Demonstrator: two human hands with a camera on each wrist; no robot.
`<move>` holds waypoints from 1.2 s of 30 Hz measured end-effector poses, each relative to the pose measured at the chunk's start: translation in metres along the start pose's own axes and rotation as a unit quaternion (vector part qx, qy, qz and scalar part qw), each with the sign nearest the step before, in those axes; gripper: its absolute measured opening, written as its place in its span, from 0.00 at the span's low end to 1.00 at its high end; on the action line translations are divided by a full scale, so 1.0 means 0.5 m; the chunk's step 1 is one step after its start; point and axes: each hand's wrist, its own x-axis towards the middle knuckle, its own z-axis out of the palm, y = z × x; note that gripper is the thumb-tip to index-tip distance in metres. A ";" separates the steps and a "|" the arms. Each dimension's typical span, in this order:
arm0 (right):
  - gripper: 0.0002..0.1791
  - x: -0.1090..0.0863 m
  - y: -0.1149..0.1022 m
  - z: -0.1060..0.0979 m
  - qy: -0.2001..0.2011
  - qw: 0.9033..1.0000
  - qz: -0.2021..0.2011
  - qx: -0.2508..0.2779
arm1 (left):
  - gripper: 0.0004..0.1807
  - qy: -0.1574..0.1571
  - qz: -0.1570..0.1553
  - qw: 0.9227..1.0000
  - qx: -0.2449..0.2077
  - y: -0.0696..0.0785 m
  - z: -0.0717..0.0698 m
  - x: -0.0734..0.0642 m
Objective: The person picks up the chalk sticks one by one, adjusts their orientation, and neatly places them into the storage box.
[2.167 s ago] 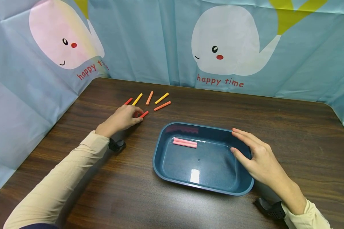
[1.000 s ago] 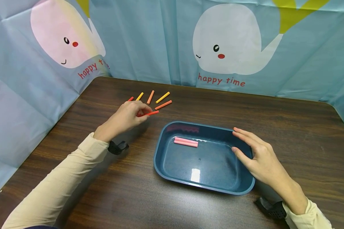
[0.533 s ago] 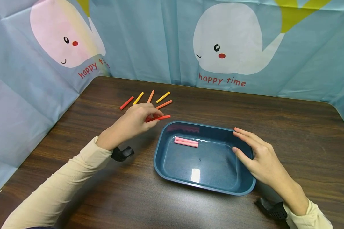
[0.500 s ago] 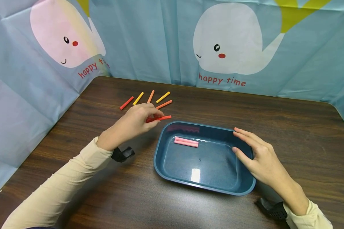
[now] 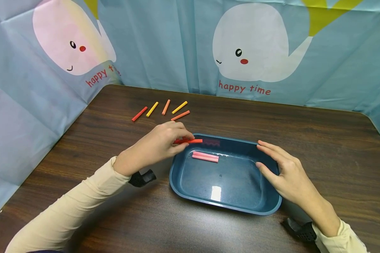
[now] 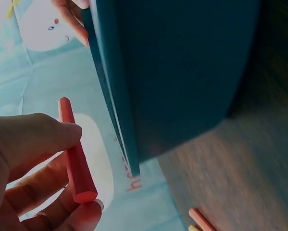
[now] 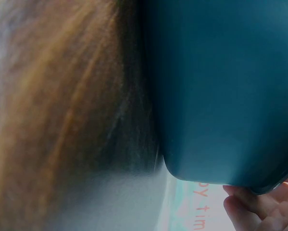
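Observation:
My left hand [image 5: 161, 144] pinches a short red stick [image 5: 194, 141], like a crayon or chalk, between thumb and fingers, over the left back corner of the blue plastic bin [image 5: 228, 208]. In the left wrist view the red stick [image 6: 79, 166] has flat sides, and the bin's wall [image 6: 177, 72] rises beside it. Two pink sticks [image 5: 205, 156] lie side by side on the bin's floor. My right hand [image 5: 285, 175] rests at the bin's right end, its fingers long and loosely spread, fingertips at the back rim and thumb over the inside.
Behind the left hand, a red stick [image 5: 139, 114], two yellow sticks [image 5: 152, 109] and two orange sticks [image 5: 180, 115] lie apart on the brown wood-grain table [image 5: 139, 221]. A light blue curtain [image 5: 164, 45] with whale prints hangs along the back and left.
My left hand has picked up the red stick from the table and carried it right and nearer, to above the bin's corner. My right hand and the bin stay in place.

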 end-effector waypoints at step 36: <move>0.29 -0.001 0.001 -0.001 -0.006 1.000 0.010 -0.005 | 0.09 -0.106 0.042 0.993 0.009 0.027 0.100 0.033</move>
